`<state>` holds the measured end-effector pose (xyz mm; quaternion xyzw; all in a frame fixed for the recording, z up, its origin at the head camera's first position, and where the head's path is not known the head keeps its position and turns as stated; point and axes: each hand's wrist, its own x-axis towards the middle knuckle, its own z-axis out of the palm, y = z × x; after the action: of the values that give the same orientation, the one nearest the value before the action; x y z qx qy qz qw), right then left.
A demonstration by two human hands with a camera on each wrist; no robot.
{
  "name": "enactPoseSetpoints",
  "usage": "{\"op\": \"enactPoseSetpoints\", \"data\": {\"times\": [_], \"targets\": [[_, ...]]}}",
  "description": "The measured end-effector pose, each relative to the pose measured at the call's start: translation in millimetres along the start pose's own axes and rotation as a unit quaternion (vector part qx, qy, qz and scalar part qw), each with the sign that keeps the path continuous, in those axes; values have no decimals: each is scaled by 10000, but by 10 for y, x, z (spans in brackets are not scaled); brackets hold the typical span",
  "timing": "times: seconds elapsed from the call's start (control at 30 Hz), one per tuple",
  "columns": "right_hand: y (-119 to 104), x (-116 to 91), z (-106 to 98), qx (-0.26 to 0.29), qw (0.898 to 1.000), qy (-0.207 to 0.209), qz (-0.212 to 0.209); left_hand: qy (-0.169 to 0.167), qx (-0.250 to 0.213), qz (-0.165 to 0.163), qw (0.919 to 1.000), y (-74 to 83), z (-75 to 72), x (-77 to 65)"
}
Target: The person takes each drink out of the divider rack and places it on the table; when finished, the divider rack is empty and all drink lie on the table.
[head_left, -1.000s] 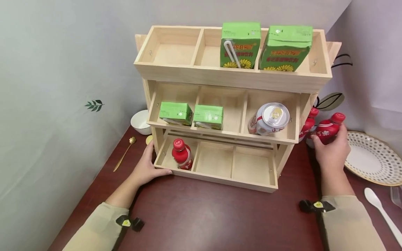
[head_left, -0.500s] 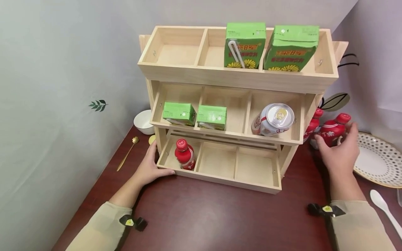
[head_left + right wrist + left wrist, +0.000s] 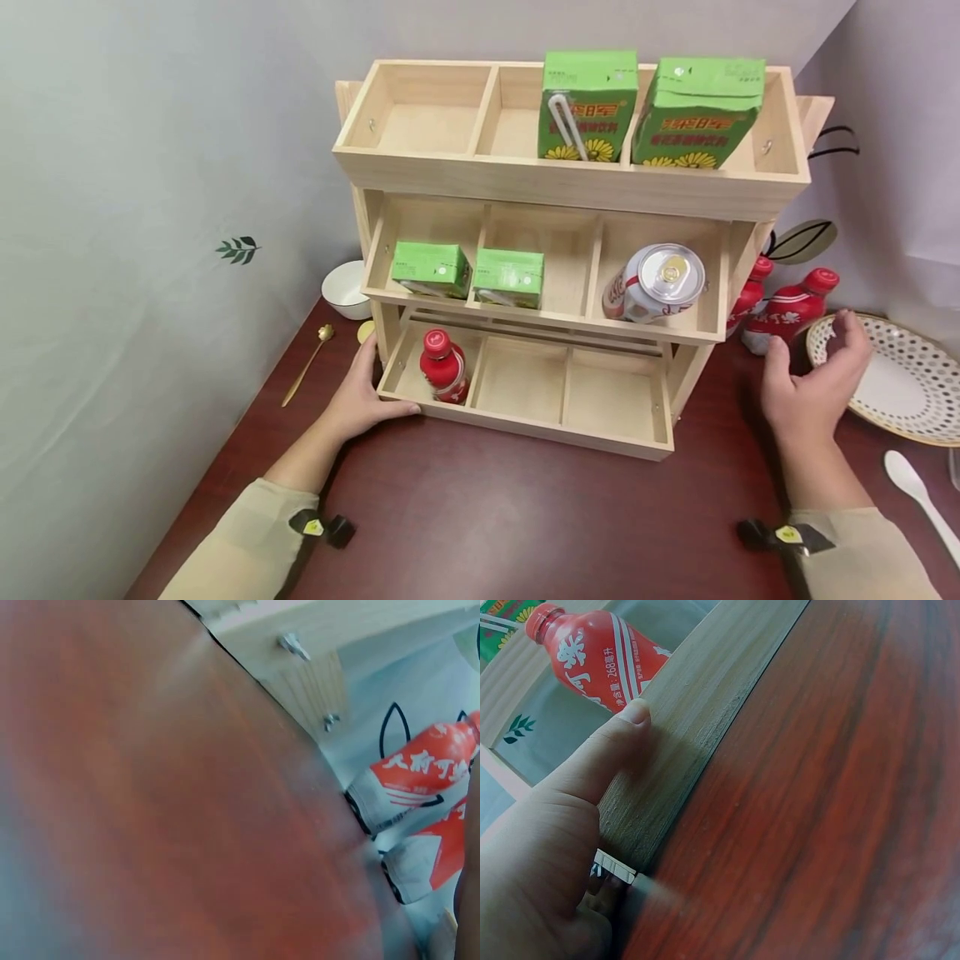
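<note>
A three-tier wooden shelf rack (image 3: pixel 480 179) stands on the table. My left hand (image 3: pixel 358 406) holds its lower left corner; the thumb (image 3: pixel 619 746) lies on the front board and the other fingers are round the side, mostly hidden. Close to that hand, a red drink bottle (image 3: pixel 444 373) stands in the bottom tier's left compartment. My right hand (image 3: pixel 816 387) is apart from the bottles right of the rack, fingers loosely bent and holding nothing. Just beyond it are a red bottle (image 3: pixel 795 307) and a second bottle (image 3: pixel 752 292), partly hidden by the rack, both upright.
Green drink cartons (image 3: pixel 588 108) stand on the top tier and smaller ones (image 3: pixel 430 265) on the middle tier, beside a can (image 3: pixel 637 287). A dotted plate (image 3: pixel 896 375) and white spoon (image 3: pixel 911 479) lie right; a bowl (image 3: pixel 347 287) and gold spoon (image 3: pixel 307 367) left.
My right hand has let go of the red bottle and drawn back toward me, its fingers spreading. The bottle stays beside the other one. My left hand keeps its hold on the rack.
</note>
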<state>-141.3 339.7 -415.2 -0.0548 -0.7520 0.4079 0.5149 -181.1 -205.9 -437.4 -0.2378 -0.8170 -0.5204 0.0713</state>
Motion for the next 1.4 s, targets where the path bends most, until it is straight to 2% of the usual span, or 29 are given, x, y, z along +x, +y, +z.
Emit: {"op": "enactPoseSetpoints", "data": {"times": [0.17, 0.4, 0.57, 0.67, 0.77, 1.03, 1.13, 1.27, 1.4], "targets": [[-208, -171, -70, 144, 9997, -124, -144, 27, 66, 12, 10000, -13, 2, -2], [-128, -417, -124, 573, 9968, -413, -384, 33, 77, -65, 9999, -29, 3, -7], [-399, -569, -129, 1137, 9917, -278, -536, -16, 77, -116, 9999, -21, 14, -14], [-573, -677, -103, 1441, 9863, -156, -790, -23, 69, -121, 9999, -11, 16, -14], [-677, -791, -55, 1744, 9787, -214, -1064, 7, 81, -107, 9999, -1, 10, -11], [-885, -1023, 56, 2323, 9570, -1039, -1394, 3, 113, -117, 9999, -9, 5, -5], [-952, -1057, 96, 2241, 9533, -1201, -1632, -11, 104, -113, 9999, -20, 20, 3], [-1038, -1075, 144, 1865, 9532, -1273, -2010, 23, 118, -135, 9998, -12, 24, -7], [-1110, -1102, 195, 1745, 9494, -1383, -2215, 62, 148, -139, 9998, 12, 7, -25]]}}
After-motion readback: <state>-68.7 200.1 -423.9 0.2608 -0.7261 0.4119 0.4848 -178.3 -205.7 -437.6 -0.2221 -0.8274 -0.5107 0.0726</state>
